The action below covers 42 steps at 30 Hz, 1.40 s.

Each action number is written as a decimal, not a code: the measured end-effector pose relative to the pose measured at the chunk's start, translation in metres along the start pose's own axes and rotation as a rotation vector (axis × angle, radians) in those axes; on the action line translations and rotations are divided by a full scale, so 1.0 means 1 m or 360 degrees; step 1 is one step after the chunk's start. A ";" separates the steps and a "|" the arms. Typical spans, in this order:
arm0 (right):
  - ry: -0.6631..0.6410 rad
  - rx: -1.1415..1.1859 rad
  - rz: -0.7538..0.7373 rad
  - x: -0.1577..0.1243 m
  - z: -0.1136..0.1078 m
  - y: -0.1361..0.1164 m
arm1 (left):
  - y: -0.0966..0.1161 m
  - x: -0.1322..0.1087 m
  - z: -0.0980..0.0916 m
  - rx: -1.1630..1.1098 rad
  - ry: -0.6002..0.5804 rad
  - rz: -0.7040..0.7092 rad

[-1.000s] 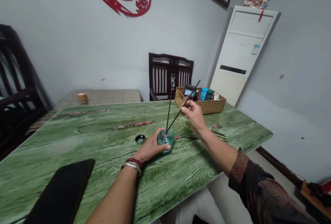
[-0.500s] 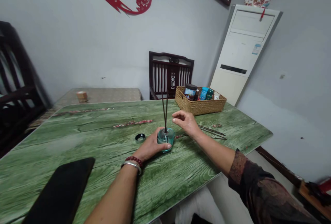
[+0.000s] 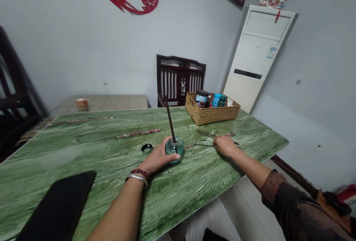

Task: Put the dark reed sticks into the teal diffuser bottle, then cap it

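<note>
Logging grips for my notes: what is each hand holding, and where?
Left hand grips the teal glass jar around its body; right hand is at the dark sticks, hold unclear.

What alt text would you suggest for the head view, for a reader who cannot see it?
A person's left hand grips a teal glass jar holding one tilted stick, while the right hand rests on loose sticks near a wicker basket, on a green wood-grain table.

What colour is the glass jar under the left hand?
Pale blue-green glass jar, best seen in the head view.
</note>
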State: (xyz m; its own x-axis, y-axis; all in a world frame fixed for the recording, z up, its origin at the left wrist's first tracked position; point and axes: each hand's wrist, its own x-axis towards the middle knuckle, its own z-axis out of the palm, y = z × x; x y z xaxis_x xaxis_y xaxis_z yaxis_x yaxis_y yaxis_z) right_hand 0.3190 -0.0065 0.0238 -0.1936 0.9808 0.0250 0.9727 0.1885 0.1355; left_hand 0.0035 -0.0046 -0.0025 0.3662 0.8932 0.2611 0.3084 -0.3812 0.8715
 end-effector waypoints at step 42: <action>0.0495 0.2392 -0.0540 0.046 -0.071 -0.123 | -0.005 0.000 0.000 0.0067 -0.0065 0.0076</action>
State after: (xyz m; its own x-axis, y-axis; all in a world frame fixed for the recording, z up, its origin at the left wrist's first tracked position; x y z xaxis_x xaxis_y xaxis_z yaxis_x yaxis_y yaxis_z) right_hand 0.1818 0.0117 0.0789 -0.2543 0.8712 0.4200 0.0760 0.4509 -0.8893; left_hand 0.0023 -0.0025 -0.0065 0.4168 0.8636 0.2838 0.3259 -0.4335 0.8402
